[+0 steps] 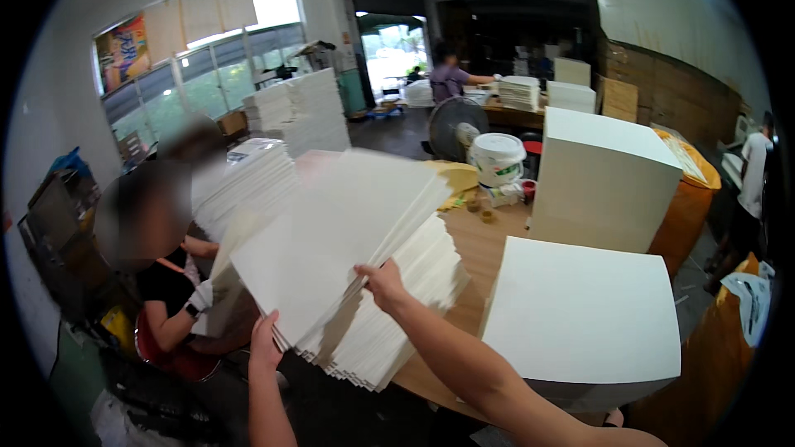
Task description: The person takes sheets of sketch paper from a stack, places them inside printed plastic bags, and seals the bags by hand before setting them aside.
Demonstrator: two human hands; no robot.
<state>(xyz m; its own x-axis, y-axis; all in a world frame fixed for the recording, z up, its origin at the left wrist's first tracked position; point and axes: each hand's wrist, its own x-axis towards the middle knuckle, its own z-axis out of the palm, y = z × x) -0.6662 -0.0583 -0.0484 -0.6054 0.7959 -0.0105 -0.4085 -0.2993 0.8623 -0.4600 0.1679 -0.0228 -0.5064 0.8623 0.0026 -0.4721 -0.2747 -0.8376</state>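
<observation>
The right hand (383, 276) is pinching a lifted sheaf of white sheets (335, 236) above the fanned stack (397, 314) on the table (476, 248); the left hand (265, 338) is closing its grip on the sheaf's near corner. At one o'clock, a lidded white bucket (497, 157) is hiding its contents.

The sheets (339, 232) in both hands are plain white. The 2 stacks (584, 314) on the right are white. The table (480, 244) is light brown wood. The bucket (497, 157) is white. The seated person's shirt (166, 281) is black.
</observation>
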